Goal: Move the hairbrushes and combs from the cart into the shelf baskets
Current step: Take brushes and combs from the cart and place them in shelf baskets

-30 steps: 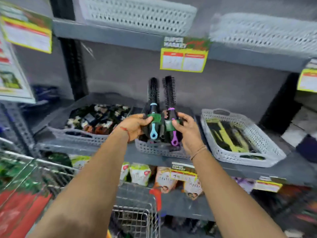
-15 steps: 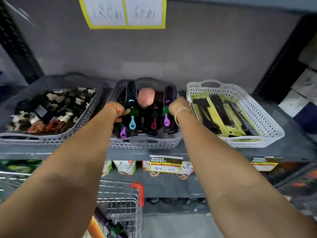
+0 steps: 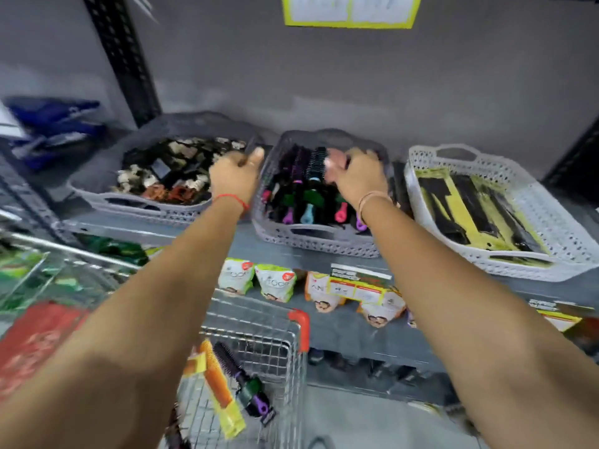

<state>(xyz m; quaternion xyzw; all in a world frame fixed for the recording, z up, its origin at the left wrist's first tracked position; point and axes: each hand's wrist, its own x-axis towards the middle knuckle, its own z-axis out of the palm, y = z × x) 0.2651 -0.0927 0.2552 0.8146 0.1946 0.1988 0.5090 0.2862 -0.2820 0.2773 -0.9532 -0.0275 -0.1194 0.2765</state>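
Currently both hands are hovering at the grey perforated plastic basket [image 3: 311, 241] in the middle of the shelf. Left hand [image 3: 235, 179] is sitting at that basket's left rim, fingers curled, nothing visibly held; blur makes it hard to say for sure. Right hand [image 3: 358, 179] is over the basket's far right part, fingers bent down among the brushes; cannot tell whether its grip is on anything.

Progress, judging from layout: middle basket is already holding a row of round black-bristled hairbrushes with coloured handles [image 3: 308, 202]. They are lying flat and side by side, long axes running front to back, bristle heads pointing toward the back wall, handle loops toward the basket's front rim. White perforated basket [image 3: 551, 234], right of the middle basket, is carrying black combs on yellow cards [image 3: 466, 209], long axes also roughly front to back, slightly slanted.

Still left: wire shopping cart with red corner trim [image 3: 269, 338], below and in front of the middle basket, is holding one black round brush with purple handle [image 3: 241, 380] and an orange comb on a yellow card [image 3: 218, 380], both lying diagonally, far ends pointing up-left. So task looks partly done, at least two items to go.
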